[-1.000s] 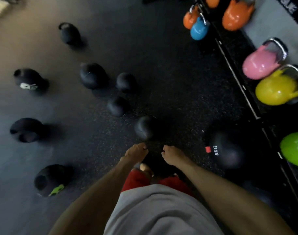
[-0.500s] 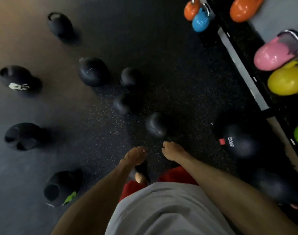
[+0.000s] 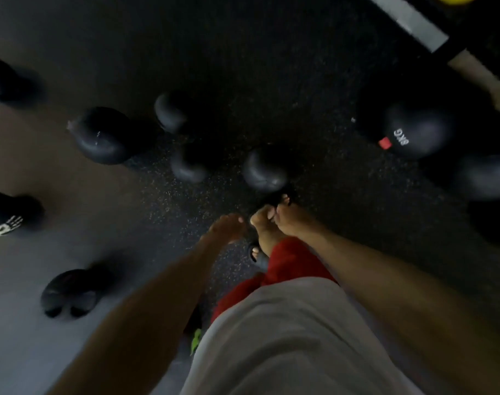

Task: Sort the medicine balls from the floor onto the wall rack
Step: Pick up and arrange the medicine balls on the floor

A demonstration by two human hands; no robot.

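Left hand and right hand hang loosely curled, empty. The nearest medicine ball lies at 12 o'clock, just past the foot; a careless step may kick it away.

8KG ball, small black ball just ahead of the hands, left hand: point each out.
8KG ball [image 3: 422,124]: head view, dark surface beside the white lettering.
Small black ball [image 3: 264,171]: head view, middle of its top.
Left hand [image 3: 226,228]: head view, back of the hand.
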